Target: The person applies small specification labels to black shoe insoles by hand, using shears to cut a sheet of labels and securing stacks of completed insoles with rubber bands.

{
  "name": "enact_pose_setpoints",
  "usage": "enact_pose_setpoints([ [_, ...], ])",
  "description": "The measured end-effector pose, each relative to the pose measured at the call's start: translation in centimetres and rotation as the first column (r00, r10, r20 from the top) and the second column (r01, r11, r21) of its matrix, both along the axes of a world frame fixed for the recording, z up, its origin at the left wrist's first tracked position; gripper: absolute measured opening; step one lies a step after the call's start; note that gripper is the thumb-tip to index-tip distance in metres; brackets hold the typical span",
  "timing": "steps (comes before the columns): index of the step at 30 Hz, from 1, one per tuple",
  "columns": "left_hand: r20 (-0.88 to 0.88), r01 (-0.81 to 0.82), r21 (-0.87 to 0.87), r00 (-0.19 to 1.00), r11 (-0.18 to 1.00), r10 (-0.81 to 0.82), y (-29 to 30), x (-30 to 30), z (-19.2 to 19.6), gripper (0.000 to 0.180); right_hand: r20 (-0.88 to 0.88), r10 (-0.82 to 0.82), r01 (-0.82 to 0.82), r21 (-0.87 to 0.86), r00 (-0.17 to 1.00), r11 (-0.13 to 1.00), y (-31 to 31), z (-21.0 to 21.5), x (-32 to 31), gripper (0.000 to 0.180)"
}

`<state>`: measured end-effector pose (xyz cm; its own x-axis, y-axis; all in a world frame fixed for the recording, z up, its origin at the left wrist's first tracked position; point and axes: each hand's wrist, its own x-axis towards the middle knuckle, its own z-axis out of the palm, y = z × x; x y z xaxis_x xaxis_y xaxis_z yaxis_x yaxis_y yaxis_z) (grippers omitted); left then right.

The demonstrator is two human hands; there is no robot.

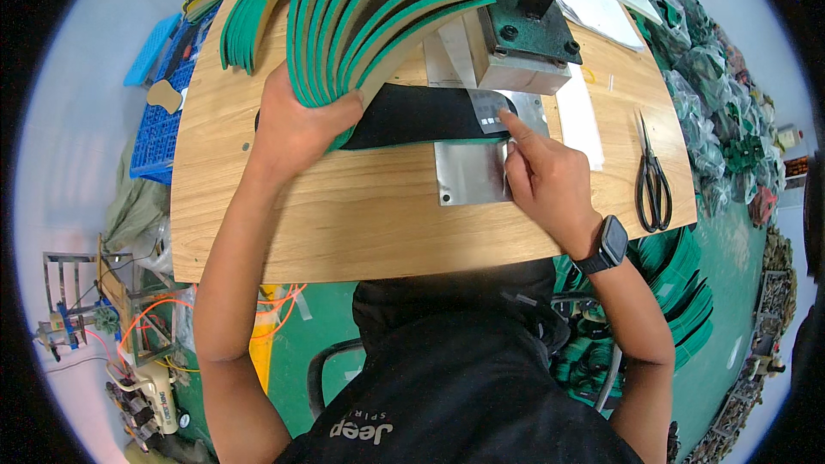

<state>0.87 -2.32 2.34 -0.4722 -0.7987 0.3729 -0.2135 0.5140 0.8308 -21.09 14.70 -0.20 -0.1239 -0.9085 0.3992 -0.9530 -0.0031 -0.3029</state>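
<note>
My left hand (301,120) grips a fanned stack of insoles (344,30) with green edges and beige faces, upright above the table. Under it lies a single black insole (400,116) with a green edge, its right end over a flat metal plate (468,176). A small clear film (487,109) with pale printed marks rests on that end. The index finger of my right hand (550,180) is stretched out and touches the film's edge. My thumb is apart from it, near the insole's edge; the other fingers are curled and partly hidden.
A press head (528,30) with a metal block stands just beyond the insole. Black-handled scissors (654,185) lie at the right. Another bundle of green insoles (253,21) is at the far left, beside blue baskets (159,142). More insoles (679,292) are piled below the table's right edge.
</note>
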Motion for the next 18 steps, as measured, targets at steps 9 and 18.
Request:
enact_pose_setpoints([
  [9,0.009,-0.001,0.006,1.000,1.000,0.001,-0.17,-0.51,0.14,0.028,-0.061,0.044,-0.043,0.020,0.997,0.999,-0.36,-0.48,-0.23,0.035],
  [18,-0.026,-0.028,-0.022,0.999,0.999,0.028,-0.23,-0.59,0.16,0.030,-0.062,0.030,-0.029,0.021,0.998,0.999,-0.66,-0.66,-0.20,0.037],
])
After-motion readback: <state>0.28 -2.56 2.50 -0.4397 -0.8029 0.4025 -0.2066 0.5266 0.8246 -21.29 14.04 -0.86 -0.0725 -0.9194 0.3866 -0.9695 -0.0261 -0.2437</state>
